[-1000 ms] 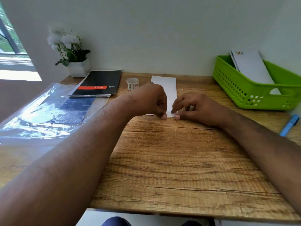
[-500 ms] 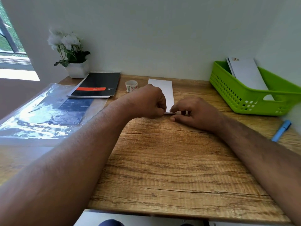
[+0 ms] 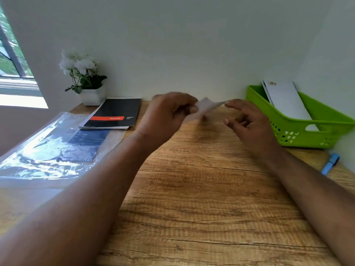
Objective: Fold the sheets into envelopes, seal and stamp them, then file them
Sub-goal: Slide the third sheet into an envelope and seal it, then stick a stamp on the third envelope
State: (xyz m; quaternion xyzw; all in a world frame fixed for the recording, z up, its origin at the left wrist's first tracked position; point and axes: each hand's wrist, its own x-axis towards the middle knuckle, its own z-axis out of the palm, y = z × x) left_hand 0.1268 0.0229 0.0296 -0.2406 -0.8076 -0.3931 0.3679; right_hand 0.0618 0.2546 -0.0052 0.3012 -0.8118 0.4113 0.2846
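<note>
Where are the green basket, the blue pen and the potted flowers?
green basket (image 3: 258, 104): head view, on its near left wall.
blue pen (image 3: 328, 165): head view, middle of its barrel.
potted flowers (image 3: 93, 96): head view, on the white pot.

Both forearms are bare from the frame's near edge to the wrists, with no sleeve showing. The left hand (image 3: 169, 114) and the right hand (image 3: 247, 120) are bare too: no glove, ring, watch or band shows. The fingertips are blurred.
</note>
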